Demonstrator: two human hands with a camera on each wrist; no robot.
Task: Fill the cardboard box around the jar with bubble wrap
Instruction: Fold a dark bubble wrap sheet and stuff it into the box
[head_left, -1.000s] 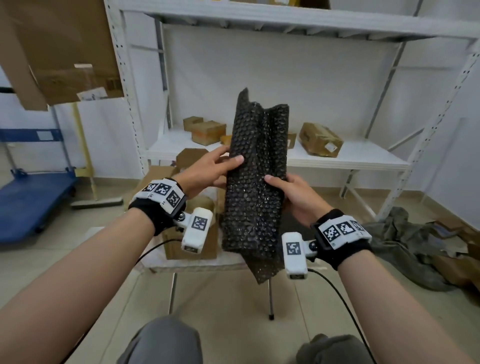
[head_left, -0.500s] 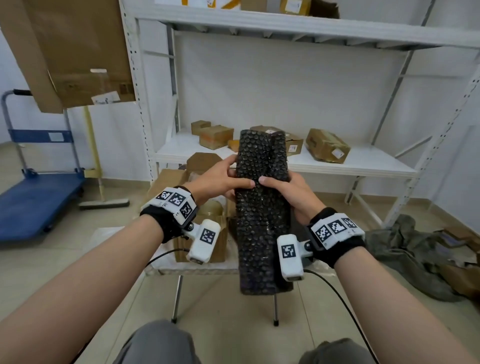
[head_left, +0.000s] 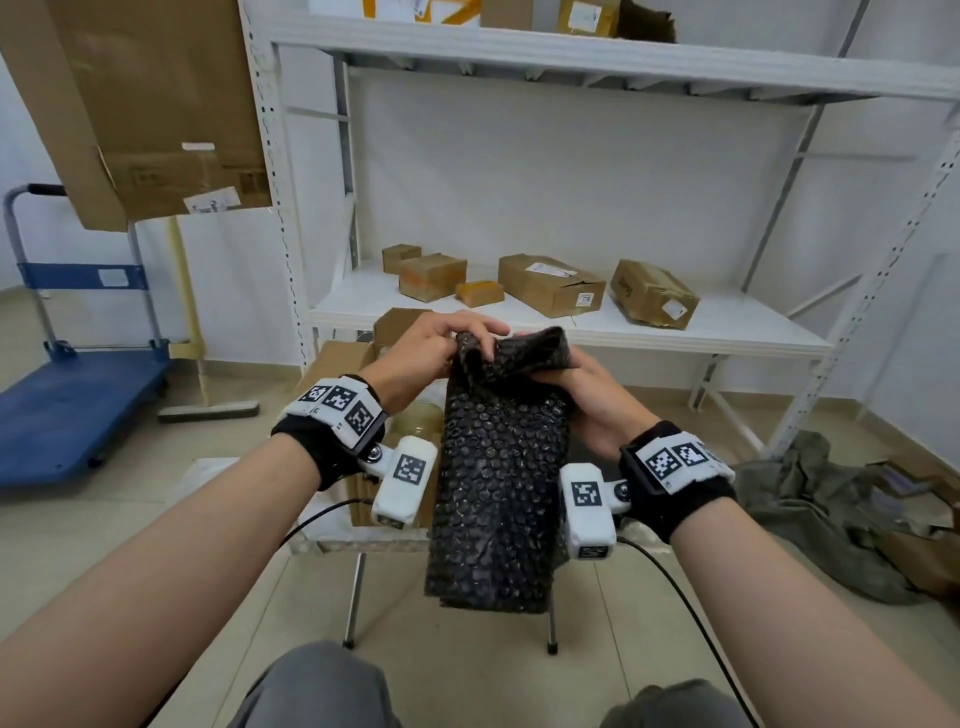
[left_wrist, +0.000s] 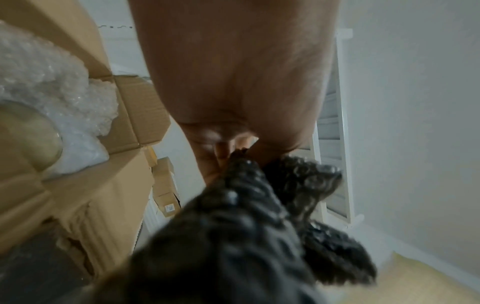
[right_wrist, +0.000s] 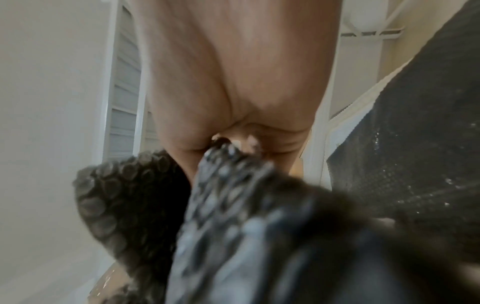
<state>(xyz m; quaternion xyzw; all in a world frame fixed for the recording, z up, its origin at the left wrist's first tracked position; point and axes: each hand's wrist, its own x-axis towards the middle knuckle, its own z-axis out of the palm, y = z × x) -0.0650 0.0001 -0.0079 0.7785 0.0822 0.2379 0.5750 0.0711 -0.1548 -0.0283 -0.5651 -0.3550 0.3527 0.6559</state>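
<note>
Our left hand (head_left: 431, 353) and right hand (head_left: 587, 400) both pinch the top of the black wrap (head_left: 498, 467), which hangs folded in front of the box (left_wrist: 130, 115). Behind it the jar (left_wrist: 28, 133) sits in white wrap (left_wrist: 64, 86); if we shove the fold in too hard, it may tip the jar.

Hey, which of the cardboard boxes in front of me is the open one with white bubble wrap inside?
The open cardboard box beside the left hand, flaps up; those on the white shelf look closed.
</note>
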